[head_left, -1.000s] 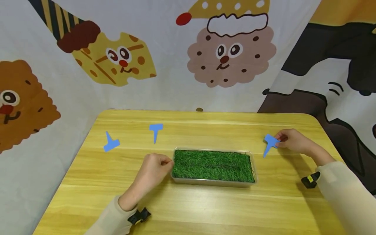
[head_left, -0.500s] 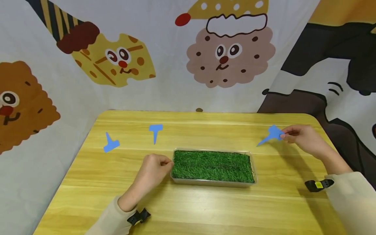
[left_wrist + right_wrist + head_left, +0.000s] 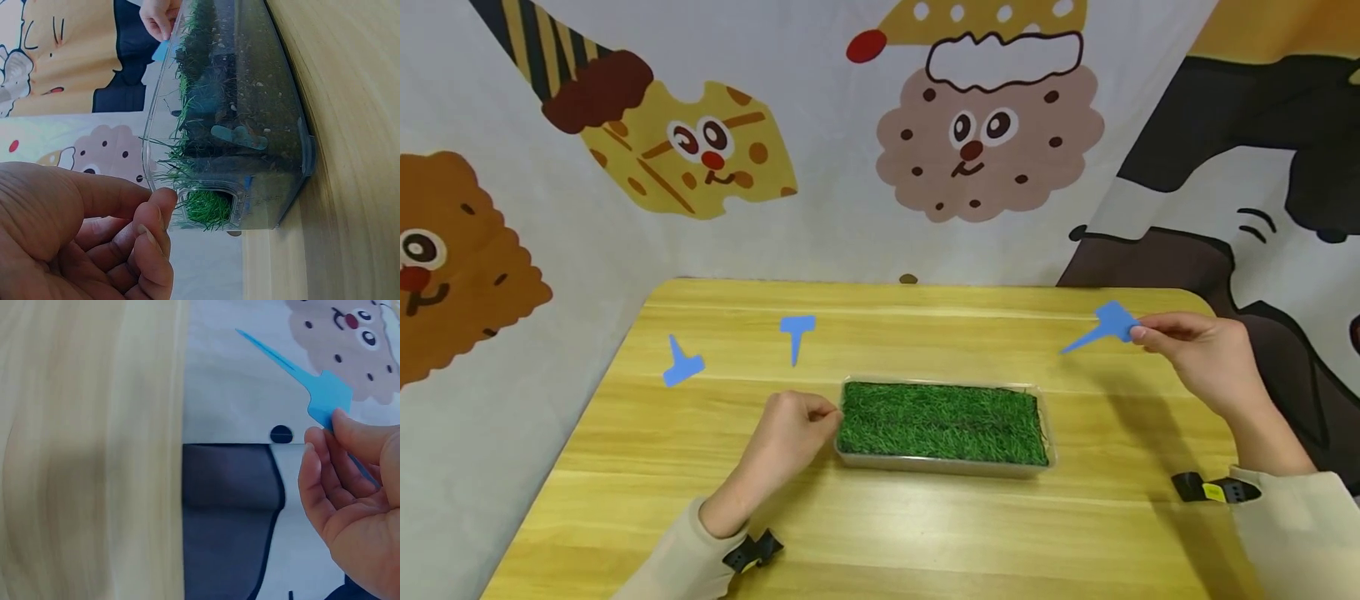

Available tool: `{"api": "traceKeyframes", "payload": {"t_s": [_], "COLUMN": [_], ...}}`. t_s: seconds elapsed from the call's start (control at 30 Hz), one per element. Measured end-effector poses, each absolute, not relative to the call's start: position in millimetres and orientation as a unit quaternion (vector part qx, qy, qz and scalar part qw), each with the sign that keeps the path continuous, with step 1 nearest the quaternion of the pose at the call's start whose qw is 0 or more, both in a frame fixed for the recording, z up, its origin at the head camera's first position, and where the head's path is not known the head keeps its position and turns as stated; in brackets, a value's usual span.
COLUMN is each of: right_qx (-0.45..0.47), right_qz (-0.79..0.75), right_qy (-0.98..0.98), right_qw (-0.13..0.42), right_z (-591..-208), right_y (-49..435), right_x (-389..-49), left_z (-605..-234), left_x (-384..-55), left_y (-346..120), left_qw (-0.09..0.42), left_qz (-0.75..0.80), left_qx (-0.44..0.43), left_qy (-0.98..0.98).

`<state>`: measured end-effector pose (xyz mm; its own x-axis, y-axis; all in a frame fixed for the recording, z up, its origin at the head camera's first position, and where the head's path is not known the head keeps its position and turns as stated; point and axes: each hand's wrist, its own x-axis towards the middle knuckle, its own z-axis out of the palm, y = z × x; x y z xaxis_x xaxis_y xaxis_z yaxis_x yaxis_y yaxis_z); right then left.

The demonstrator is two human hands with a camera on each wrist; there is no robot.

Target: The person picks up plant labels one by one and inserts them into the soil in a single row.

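My right hand [image 3: 1213, 358] pinches a blue T-shaped plant label [image 3: 1108, 323] by its head, above the table's far right. The pointed stem aims left; in the right wrist view, a thin blue strip [image 3: 364, 470] also shows behind the fingers. Between thumb and index finger, my left hand [image 3: 793, 437] pinches the left rim of a clear plastic box [image 3: 947, 468] filled with green grass [image 3: 940, 421]. The left wrist view shows those fingertips at the box's corner. Two more labels lie at the back left: one stem-up label [image 3: 682, 362] and one stem-down label [image 3: 797, 335].
The wooden table [image 3: 910, 533] carries the box near its middle. Behind it hangs a curtain [image 3: 835, 242] printed with cartoon cookies and cheese. Each wrist wears a black strap, and dark pebbly soil [image 3: 250, 94] shows through the box wall.
My right hand has lifted the plant label up and to the right, tilting its stem from downward to pointing left. The left hand and the box have stayed put.
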<state>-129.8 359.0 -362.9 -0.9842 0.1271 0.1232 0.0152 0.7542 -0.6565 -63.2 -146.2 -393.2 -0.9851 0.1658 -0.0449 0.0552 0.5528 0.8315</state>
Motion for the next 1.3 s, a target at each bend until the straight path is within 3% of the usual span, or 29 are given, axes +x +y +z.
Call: {"api": "traceKeyframes", "payload": {"t_s": [0.23,0.6,1.3], "right_qx": [-0.034,-0.008,0.060], "right_qz": [0.388,0.438,0.469], "right_qy": [-0.906,-0.870,-0.851], "right_qw": [0.167,0.225,0.227], "right_z": [-356.8,-353.3,-342.0], "right_y": [348.0,329.0,288.5], "right_x": [-118.8,-106.2,-81.3], "left_z": [-392.3,-393.2,-391.2], "left_x": [-62.9,-62.8,-62.8], "left_y": [-145.5,-145.4,-145.6], "left_qw": [0.059,0.059,0.062], "left_qz": [0.469,0.465,0.461], "left_qx": [0.056,0.055,0.051], "left_qy": [0.880,0.882,0.884]}}
